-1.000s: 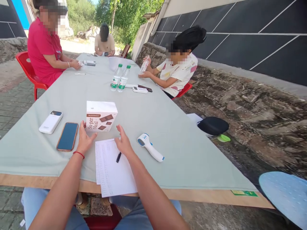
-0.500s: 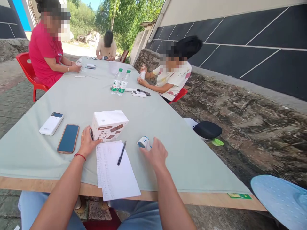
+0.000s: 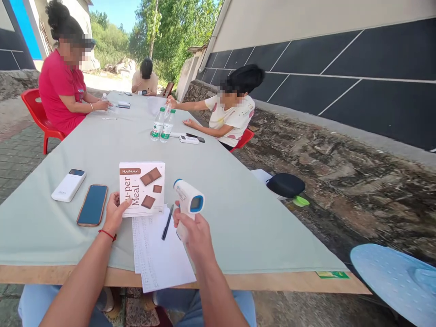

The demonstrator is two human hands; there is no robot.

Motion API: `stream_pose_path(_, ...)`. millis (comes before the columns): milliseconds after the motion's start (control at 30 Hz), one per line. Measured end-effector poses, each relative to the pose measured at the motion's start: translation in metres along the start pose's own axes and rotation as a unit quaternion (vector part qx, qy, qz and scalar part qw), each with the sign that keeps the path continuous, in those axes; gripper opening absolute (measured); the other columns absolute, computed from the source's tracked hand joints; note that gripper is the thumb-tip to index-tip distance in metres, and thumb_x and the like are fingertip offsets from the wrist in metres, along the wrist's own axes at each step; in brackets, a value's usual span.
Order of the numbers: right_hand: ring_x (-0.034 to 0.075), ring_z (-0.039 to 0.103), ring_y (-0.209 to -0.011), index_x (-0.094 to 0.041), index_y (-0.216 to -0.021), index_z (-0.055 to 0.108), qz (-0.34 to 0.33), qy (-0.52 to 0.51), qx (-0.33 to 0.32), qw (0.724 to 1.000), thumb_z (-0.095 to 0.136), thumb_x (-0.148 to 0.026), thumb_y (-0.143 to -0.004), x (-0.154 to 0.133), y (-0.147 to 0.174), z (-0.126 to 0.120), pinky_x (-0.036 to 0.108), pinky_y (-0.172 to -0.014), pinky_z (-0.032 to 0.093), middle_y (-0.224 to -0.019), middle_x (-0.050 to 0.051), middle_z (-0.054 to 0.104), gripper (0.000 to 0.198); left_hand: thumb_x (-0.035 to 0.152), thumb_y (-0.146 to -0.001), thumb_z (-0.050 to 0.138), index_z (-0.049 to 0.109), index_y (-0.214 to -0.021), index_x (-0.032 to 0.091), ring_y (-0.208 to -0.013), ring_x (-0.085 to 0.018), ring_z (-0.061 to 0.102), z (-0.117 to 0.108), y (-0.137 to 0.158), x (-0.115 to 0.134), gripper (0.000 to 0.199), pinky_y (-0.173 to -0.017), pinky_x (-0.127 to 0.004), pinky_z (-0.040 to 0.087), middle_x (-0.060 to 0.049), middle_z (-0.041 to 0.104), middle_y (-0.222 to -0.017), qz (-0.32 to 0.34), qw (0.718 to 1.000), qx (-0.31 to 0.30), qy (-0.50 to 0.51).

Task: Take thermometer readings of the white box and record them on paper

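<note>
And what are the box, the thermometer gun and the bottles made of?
The box: probably cardboard, smooth and printed, with flat panels and crisp edges.
The thermometer gun: likely hard plastic, its smooth white shell looking moulded.
The bottles: see-through, so likely clear plastic, with green caps.

Two bottles (image 3: 166, 130) — phone (image 3: 92, 205) beside white device (image 3: 69, 186).

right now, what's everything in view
Table: 1, pale green cloth, centre
NutriMotion box: 1, white-brown, foreground
Infrared thermometer: 1, white-blue, right of box
Papers: 2+, white, near edge
Pen: 1, black, on papers
Smartphone: 1, dark, left of box
Power bank: 1, white, beside smartphone
Standing water bottles: 2, clear, green caps, middle
Co-workers: 3, pink, beige, white tops, around table
Plastic chairs: 2, red, table sides
Trees: several, green, background
Left hand: 1, bare, holding box
Right hand: 1, bare, gripping thermometer
</note>
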State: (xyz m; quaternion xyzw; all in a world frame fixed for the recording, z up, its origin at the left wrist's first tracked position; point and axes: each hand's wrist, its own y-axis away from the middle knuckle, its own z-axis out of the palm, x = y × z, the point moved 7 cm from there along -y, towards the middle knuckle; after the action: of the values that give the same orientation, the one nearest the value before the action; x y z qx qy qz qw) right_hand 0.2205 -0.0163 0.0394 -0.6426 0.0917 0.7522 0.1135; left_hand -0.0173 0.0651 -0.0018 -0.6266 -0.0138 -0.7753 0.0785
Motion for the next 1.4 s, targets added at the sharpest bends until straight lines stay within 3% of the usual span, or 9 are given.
stream_pose_path(100, 0.014, 0.047, -0.061, -0.018, -0.081, 0.062, 0.022, -0.035, -0.076, 0.996, 0.063, -0.043, -0.075, -0.013, 0.016, 0.046, 0.028, -0.057, 0.036, -0.063, -0.001, 0.055, 0.025, 0.049, -0.065, 0.08, 0.055, -0.107, 0.016, -0.095, -0.025, 0.065, 0.003, 0.006, 0.004, 0.059, -0.081, -0.035, 0.05, -0.009, 0.068, -0.103, 0.0, 1.0, -0.019, 0.013)
stream_pose_path(233, 0.013, 0.043, -0.058, -0.02, -0.073, 0.056, 0.039, -0.023, -0.078, 0.996, 0.061, -0.042, -0.076, -0.017, 0.02, 0.068, 0.027, -0.057, 0.034, -0.058, -0.004, 0.05, 0.022, 0.048, -0.065, 0.08, 0.056, -0.105, 0.017, -0.094, -0.025, 0.065, 0.009, 0.011, 0.008, 0.057, -0.079, -0.035, 0.05, -0.008, 0.068, -0.103, -0.001, 0.999, -0.047, 0.025)
stream_pose_path(400, 0.012, 0.044, -0.057, -0.021, -0.068, 0.05, 0.042, -0.001, -0.058, 0.997, 0.061, -0.044, -0.076, -0.014, 0.018, 0.069, 0.026, -0.056, 0.036, -0.058, -0.005, 0.05, 0.026, 0.048, -0.063, 0.081, 0.058, -0.107, 0.016, -0.093, -0.026, 0.065, 0.013, 0.011, 0.008, 0.059, -0.079, -0.035, 0.05, -0.009, 0.068, -0.103, 0.0, 0.998, -0.06, 0.027)
stream_pose_path(767, 0.014, 0.047, -0.055, -0.02, -0.087, 0.058, 0.043, 0.003, -0.049, 0.998, 0.06, -0.045, -0.078, -0.011, 0.017, 0.069, 0.027, -0.054, 0.039, -0.057, -0.005, 0.052, 0.027, 0.049, -0.062, 0.082, 0.058, -0.106, 0.016, -0.094, -0.027, 0.065, 0.015, 0.01, 0.004, 0.06, -0.076, -0.033, 0.051, -0.01, 0.068, -0.106, -0.015, 0.997, -0.075, 0.025)
stream_pose_path(1400, 0.013, 0.045, -0.055, -0.019, -0.081, 0.059, 0.041, -0.001, -0.044, 0.998, 0.06, -0.043, -0.077, -0.008, 0.017, 0.066, 0.026, -0.054, 0.037, -0.056, -0.004, 0.051, 0.025, 0.049, -0.06, 0.082, 0.059, -0.104, 0.017, -0.091, -0.026, 0.066, 0.018, 0.01, 0.012, 0.06, -0.078, -0.035, 0.05, -0.008, 0.069, -0.1, -0.008, 0.997, -0.078, 0.022)
